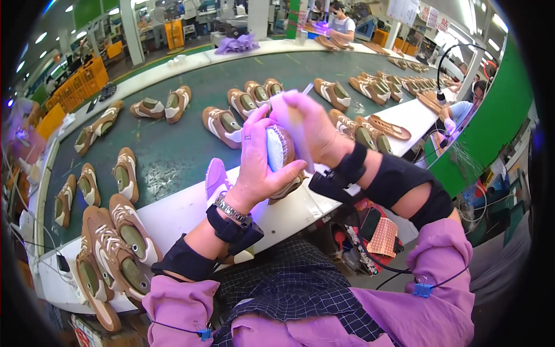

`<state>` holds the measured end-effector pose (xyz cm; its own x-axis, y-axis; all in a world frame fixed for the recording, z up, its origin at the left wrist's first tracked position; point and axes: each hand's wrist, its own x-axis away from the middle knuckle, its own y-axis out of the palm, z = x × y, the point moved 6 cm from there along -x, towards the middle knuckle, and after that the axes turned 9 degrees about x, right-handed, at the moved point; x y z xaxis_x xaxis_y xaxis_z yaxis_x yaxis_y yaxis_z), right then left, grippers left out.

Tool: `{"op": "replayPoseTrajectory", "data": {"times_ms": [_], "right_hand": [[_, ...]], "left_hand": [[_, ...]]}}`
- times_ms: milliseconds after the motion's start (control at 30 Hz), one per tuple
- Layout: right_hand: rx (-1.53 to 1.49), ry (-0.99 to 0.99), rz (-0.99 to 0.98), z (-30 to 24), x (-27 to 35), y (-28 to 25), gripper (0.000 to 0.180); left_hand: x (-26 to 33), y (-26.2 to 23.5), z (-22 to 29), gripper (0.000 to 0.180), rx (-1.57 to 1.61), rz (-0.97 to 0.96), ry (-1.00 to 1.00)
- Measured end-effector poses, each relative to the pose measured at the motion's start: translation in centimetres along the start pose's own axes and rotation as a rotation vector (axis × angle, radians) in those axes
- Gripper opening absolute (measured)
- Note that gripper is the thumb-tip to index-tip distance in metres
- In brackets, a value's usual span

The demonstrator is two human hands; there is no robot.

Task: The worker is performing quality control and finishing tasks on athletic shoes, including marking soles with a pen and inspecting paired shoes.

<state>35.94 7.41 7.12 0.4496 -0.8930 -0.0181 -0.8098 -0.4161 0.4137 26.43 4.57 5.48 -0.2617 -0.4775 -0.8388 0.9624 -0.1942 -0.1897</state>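
Green worktop (165,173) with a white ledge (173,215) is pretty packed, with tan sneakers (222,126) parked just beyond the left fingertips, so not much elbow room that way. Shoe in hand (279,149) sits between both hands: the left hand (254,162) has fingers and thumb wrapped around it, while the right hand (315,124) has curled, blurry fingers, can't tell what they're pinching. Honestly, a firm left hold with light right pressure seems best, minding the loose purple piece (216,175) below the left fingers.
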Motion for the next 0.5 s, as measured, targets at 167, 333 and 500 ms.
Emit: {"op": "replayPoseTrajectory", "data": {"times_ms": [167, 333, 500], "right_hand": [[0.155, 0.084, 0.137, -0.5, 0.7, 3.2, 0.033], [0.168, -0.061, 0.284, -1.2, 1.6, 2.7, 0.025], [0.345, -0.29, 0.342, -1.9, 2.4, 1.4, 0.022]], "left_hand": [[0.3, -0.2, 0.7, 0.079, -0.033, 0.0, 0.014], [-0.2, 0.7, 0.4, 0.082, 0.025, -0.032, 0.103], [-0.4, 1.2, 0.6, 0.087, 0.008, 0.001, 0.036]]}}
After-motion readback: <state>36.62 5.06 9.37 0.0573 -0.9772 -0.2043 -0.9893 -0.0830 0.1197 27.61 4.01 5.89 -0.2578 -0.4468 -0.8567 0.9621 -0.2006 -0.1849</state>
